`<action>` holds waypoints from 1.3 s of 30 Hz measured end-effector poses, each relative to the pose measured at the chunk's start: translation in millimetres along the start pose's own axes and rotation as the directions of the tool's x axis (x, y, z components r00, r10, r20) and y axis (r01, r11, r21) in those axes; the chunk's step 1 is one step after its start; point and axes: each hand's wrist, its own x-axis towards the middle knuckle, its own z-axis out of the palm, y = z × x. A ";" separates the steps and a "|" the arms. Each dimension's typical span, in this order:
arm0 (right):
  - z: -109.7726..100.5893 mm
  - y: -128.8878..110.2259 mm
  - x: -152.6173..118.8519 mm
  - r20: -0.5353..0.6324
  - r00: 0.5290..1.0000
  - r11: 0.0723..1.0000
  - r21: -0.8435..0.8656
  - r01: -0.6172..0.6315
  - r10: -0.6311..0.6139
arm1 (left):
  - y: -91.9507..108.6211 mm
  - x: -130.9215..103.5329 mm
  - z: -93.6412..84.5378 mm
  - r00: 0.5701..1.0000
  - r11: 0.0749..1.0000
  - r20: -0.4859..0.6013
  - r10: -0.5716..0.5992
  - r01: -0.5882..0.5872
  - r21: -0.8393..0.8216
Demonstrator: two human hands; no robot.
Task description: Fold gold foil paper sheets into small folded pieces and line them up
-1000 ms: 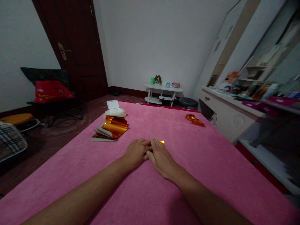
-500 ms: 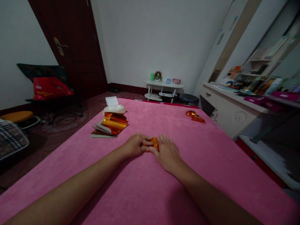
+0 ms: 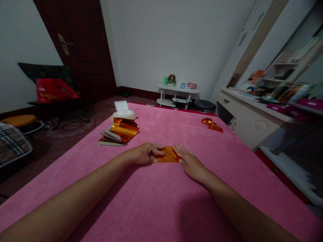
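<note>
A small folded piece of gold foil paper (image 3: 169, 155) lies flat on the pink cloth-covered surface (image 3: 156, 195) in front of me. My left hand (image 3: 146, 153) is closed over its left end, one finger across the top and the thumb by the near edge. At the right end rests my right hand (image 3: 189, 160), open, its fingers stretched out and touching the paper. Further left sits a stack of gold foil sheets (image 3: 124, 130), curled up at one side. Crumpled or folded gold foil pieces (image 3: 212, 124) lie at the far right.
A white container with its lid up (image 3: 123, 111) stands behind the stack. Beyond the surface are a low white table (image 3: 174, 88) with small items, a cluttered white dresser (image 3: 248, 112) on the right and a chair with a red bag (image 3: 54, 90) on the left.
My right hand has slid to the right, away from the left one, so more of the gold foil paper shows between them. The left hand has stayed nearly in place.
</note>
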 end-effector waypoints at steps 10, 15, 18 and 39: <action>14.7 -35.4 -3.5 -0.150 0.980 0.989 -0.054 -0.139 0.130 | 25.3 19.3 41.3 0.826 0.876 -0.511 -0.237 0.410 0.256; 14.1 -14.5 -7.0 -0.083 0.995 0.996 -0.064 -0.054 0.049 | 17.0 4.3 22.8 0.942 0.961 -0.311 -0.126 0.194 0.199; 4.8 -0.4 -10.4 -0.063 0.998 1.000 -0.023 0.014 -0.015 | 14.2 -6.1 9.3 0.983 0.990 -0.173 -0.065 0.086 0.115; 7.5 -16.4 -14.9 -0.336 0.939 0.968 0.206 0.144 -0.068 | 19.3 -14.7 15.5 0.958 0.998 -0.281 -0.051 0.037 -0.054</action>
